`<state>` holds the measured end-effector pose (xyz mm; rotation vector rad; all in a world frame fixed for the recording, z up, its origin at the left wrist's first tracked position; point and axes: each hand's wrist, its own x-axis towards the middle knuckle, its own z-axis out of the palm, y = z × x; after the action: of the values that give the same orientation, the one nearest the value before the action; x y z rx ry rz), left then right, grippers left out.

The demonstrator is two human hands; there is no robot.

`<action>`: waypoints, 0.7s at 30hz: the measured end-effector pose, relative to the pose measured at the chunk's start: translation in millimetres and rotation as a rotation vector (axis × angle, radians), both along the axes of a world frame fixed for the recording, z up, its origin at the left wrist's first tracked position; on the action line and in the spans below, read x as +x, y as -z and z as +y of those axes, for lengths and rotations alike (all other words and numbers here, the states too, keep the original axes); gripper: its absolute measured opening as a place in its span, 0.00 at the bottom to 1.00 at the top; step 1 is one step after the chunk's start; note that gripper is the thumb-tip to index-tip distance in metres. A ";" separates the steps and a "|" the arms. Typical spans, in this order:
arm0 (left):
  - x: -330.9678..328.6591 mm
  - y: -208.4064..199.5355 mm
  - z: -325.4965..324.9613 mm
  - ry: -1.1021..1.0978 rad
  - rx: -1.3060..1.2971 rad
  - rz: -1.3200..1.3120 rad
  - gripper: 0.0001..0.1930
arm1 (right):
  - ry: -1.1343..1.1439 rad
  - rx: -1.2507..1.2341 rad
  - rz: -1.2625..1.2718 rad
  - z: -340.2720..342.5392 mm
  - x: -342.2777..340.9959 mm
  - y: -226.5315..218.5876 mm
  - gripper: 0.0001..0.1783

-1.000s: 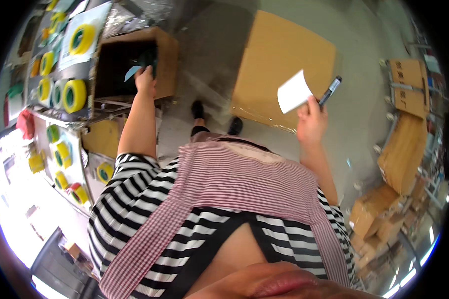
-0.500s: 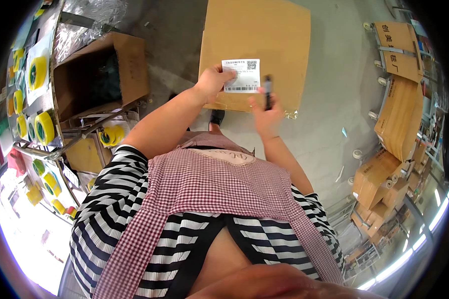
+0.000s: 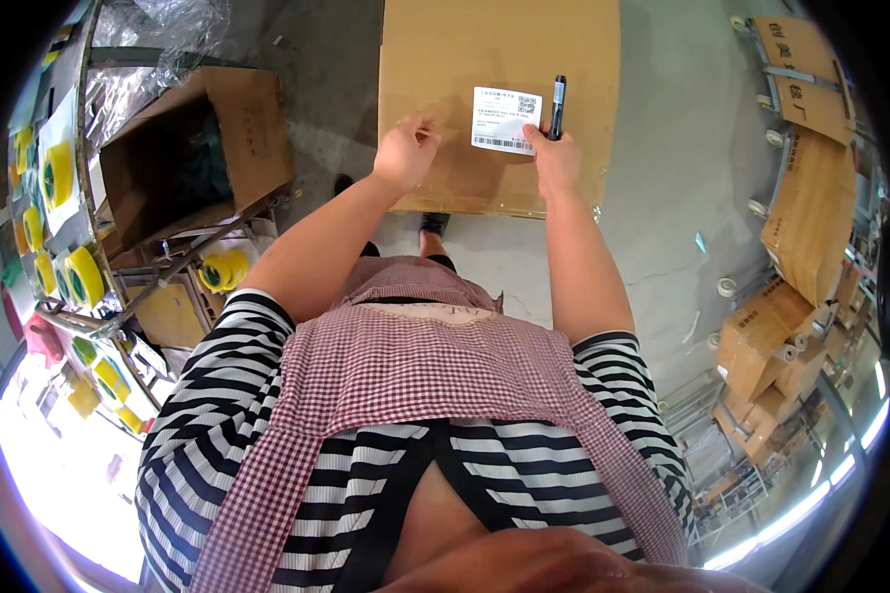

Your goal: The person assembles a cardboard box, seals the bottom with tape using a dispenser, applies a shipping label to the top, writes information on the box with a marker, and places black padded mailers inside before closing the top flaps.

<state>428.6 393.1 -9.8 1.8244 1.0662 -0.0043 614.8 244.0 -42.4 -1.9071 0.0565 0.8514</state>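
Note:
A large closed cardboard box (image 3: 494, 59) lies in front of me on the grey floor. A white label (image 3: 505, 120) with a barcode lies flat on its top. My right hand (image 3: 556, 158) presses the label's right edge and grips a black marker pen (image 3: 558, 104) that points away from me. My left hand (image 3: 405, 153) rests on the box top just left of the label, fingers curled and holding nothing.
An open cardboard box (image 3: 193, 148) sits on a metal rack (image 3: 143, 287) to my left, beside yellow tape rolls (image 3: 79, 277). Stacked cartons (image 3: 801, 208) on a roller conveyor run along the right. My feet (image 3: 430, 229) stand by the box's near edge.
My left hand left the open box on the left and came to the large box. The label went from held in the air to lying flat on the box top.

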 end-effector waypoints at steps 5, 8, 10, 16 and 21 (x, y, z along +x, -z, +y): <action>2.0 7.6 -10.8 0.414 0.334 -0.086 0.23 | -0.081 -0.062 -0.110 6.0 3.7 12.7 0.20; 18.7 16.1 -17.8 0.610 0.487 -0.080 0.32 | -0.125 -0.149 -0.162 8.8 2.5 10.8 0.17; 27.6 24.5 -18.7 0.695 0.590 -0.024 0.38 | -0.158 -0.240 -0.173 18.6 -3.0 -4.9 0.14; 47.8 44.0 -15.9 0.904 0.744 0.135 0.47 | -0.215 -0.287 -0.286 11.0 -2.5 15.4 0.17; 43.2 39.1 -13.8 0.953 0.762 0.200 0.44 | -0.288 -0.480 -0.499 16.8 14.1 1.2 0.28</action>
<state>471.9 379.3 -48.9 2.9266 0.2050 -0.4011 628.9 260.7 -43.6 -2.5781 -0.3530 0.5501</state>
